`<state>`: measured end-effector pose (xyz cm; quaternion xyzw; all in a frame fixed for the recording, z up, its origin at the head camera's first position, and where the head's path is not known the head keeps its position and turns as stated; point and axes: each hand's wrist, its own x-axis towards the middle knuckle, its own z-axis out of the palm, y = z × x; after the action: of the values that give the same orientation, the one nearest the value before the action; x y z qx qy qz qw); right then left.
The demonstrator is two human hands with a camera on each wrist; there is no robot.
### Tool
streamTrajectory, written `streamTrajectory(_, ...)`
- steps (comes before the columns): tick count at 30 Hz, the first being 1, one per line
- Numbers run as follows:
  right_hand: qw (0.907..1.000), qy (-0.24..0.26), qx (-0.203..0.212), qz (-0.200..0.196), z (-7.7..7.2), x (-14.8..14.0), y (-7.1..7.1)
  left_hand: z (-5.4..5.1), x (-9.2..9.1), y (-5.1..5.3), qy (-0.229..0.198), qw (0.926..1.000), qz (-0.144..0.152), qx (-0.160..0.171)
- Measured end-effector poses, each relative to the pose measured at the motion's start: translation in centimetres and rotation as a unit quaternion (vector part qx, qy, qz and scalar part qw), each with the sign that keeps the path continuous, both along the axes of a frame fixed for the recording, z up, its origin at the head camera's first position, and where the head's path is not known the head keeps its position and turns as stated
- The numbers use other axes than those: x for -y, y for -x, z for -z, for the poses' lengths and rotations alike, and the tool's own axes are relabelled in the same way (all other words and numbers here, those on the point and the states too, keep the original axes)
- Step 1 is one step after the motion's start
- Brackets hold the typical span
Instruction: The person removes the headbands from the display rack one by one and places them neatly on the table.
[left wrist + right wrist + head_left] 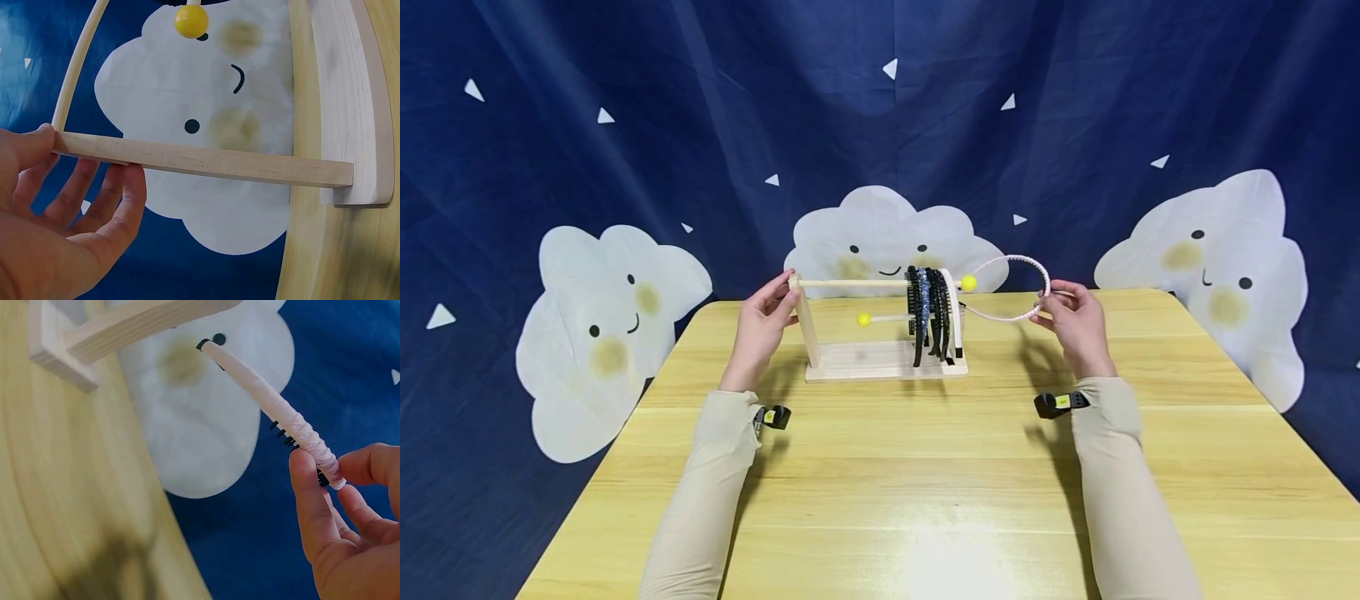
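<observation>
A pale wooden headband stand (880,360) stands on the table. My left hand (760,329) grips the top of its left upright (212,164), thumb near the rod's end and fingers against the other side. To the right of the stand, my right hand (1075,329) pinches a pale pink wrapped headband (269,400) by its curved middle. The headband's open ends point left, close to the yellow ball (968,283) on the upper rod's tip. Small dark teeth show along its inner side. On the stand hang several black headbands (913,304), a blue glittery one (924,304) and a white one (955,321).
A lower rod ending in a yellow ball (864,319) points left beneath the upper rod (853,283). The wood-grain table (880,483) reaches back to a dark blue curtain (737,100) with white cloud faces. Each wrist wears a small black camera.
</observation>
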<state>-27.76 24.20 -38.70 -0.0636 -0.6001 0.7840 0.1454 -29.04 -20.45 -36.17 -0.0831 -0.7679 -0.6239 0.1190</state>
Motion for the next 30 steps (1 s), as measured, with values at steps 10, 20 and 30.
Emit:
streamTrajectory(10, 0.9993, -0.015, 0.028, -0.018, 2.8, -0.4, 0.8, 0.1, 0.1, 0.0, -0.005, 1.0000, 0.000, -0.002)
streamTrajectory(20, 0.9978, -0.008, 0.062, -0.022, 4.7, -0.7, 1.2, 0.2, 0.1, 0.0, 0.000, 1.0000, -0.001, -0.006)
streamTrajectory(30, 0.9939, -0.044, 0.097, -0.026, 5.6, -0.5, 1.3, 0.2, 0.1, 0.1, 0.001, 1.0000, 0.003, -0.006)
